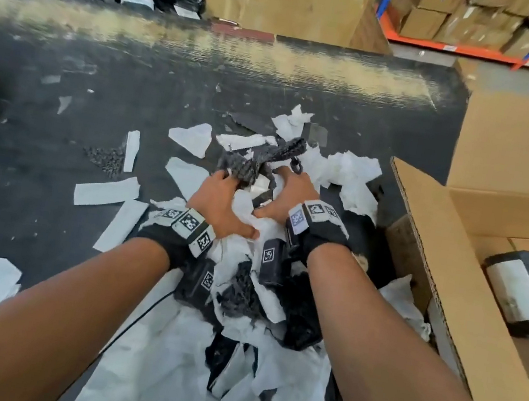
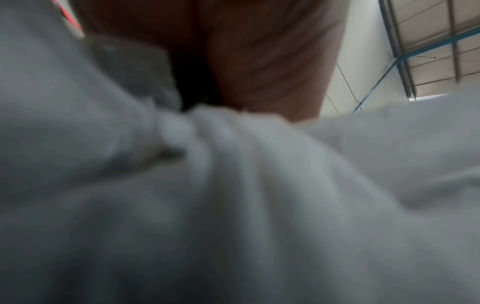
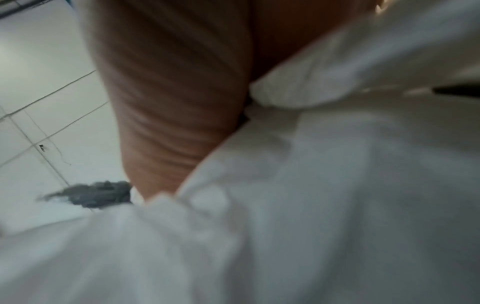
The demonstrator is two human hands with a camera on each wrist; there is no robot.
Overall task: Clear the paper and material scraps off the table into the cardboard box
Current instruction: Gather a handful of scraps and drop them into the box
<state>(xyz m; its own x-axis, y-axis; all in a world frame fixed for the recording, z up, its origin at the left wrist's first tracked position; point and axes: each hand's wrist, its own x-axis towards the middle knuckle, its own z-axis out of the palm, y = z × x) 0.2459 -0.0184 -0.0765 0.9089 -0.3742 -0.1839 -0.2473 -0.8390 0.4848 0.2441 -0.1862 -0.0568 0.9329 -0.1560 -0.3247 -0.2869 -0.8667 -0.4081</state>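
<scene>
White paper scraps [image 1: 350,175], black mesh scraps [image 1: 262,162] heaped.

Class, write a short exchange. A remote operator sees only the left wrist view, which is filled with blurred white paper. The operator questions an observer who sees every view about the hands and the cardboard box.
Operator: I see only blurred paper. What are the hands doing?
Observer: In the head view, the left hand and the right hand both have a grip on the scrap pile, close together.
Operator: Where is the cardboard box?
Observer: The open cardboard box stands to the right of the pile, beside the right hand.
</scene>
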